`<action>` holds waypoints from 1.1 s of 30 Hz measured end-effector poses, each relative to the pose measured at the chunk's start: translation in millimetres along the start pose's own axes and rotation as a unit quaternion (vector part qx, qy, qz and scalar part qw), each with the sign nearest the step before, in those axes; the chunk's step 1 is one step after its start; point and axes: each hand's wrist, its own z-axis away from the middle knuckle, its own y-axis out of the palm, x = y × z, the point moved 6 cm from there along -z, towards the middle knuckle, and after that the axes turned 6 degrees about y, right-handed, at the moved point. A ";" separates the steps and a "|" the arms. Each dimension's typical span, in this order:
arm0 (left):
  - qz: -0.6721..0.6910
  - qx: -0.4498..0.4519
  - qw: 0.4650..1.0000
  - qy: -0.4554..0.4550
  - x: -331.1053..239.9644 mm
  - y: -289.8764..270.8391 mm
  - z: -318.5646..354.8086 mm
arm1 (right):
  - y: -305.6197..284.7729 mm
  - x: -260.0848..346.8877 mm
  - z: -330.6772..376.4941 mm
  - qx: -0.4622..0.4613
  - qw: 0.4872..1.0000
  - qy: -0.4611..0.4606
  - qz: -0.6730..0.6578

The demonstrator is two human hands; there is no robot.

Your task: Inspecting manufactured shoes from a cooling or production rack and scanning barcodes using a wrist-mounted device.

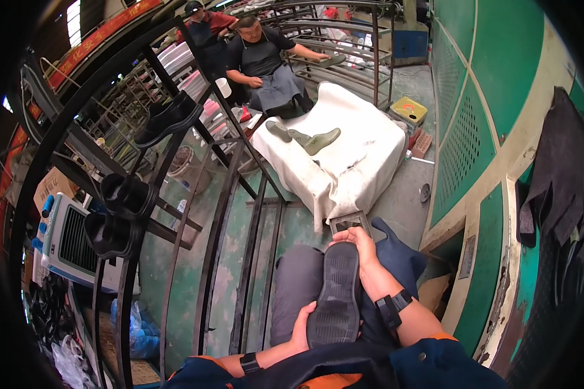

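Note:
Above my lap a black shoe is held with its ridged sole facing up; its upper is mostly hidden beneath. My left hand grips its side near the lower end, thumb against the edge. The upper end is in my right hand, with fingers curled round it. Ahead, a white cloth-covered table bears green shoe lasts lying on their sides.
On my left stands a black metal rack with several black shoes. Green panelled machinery rises close on the right, hung with a dark cloth. Beyond the table a seated co-worker holds a green last; another person stands behind.

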 end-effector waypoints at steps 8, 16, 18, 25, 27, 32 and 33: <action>-0.018 0.003 1.000 0.005 -5.0 6.7 -5.5 | -11.7 0.8 -2.2 0.011 0.999 0.022 -0.028; 0.021 0.051 0.998 -0.030 -11.7 -10.1 -25.0 | -10.8 4.9 -9.3 0.062 0.997 0.024 -0.031; 0.028 0.094 0.994 -0.043 -10.9 -7.2 -26.7 | -12.4 5.7 -8.6 0.065 0.997 0.030 -0.029; 0.032 0.112 0.992 -0.056 -13.6 -15.2 -26.9 | -8.7 4.8 -10.5 0.063 0.998 0.028 -0.016; 0.020 0.116 0.992 -0.045 -14.0 -18.4 -27.6 | -8.8 4.2 -10.9 0.055 0.998 0.030 -0.015; 0.019 0.127 0.991 -0.046 -12.2 -23.7 -25.4 | -8.4 -0.8 -10.8 0.040 0.999 0.019 -0.013; 0.020 0.128 0.990 -0.045 -12.0 -23.1 -24.6 | -7.9 -0.9 -10.3 0.036 0.999 0.017 -0.011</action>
